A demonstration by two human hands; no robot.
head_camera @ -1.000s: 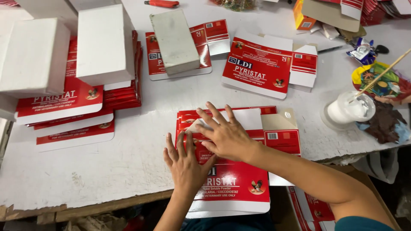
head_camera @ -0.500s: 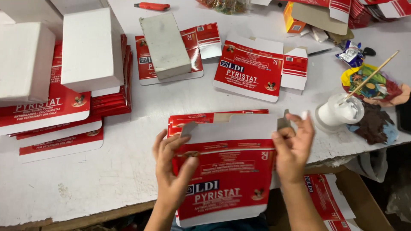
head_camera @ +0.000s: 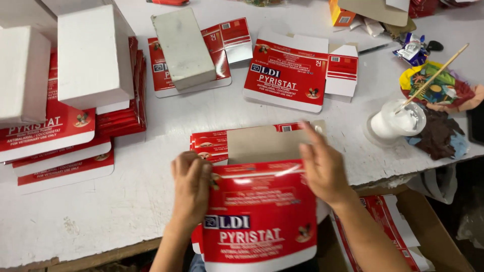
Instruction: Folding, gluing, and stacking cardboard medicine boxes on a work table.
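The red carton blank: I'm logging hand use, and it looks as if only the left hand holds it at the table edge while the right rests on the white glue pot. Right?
Not quite. The head view shows the right hand on the red carton blank too, opposite the left hand; the white glue pot stands untouched.

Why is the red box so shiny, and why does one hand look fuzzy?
In the head view, overhead light bounces off the glossy red carton as white streaks near its top fold; the right hand is smeared by motion blur, while the left hand looks sharper.

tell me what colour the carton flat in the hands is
Glossy red with a white bottom edge, best seen in the head view.
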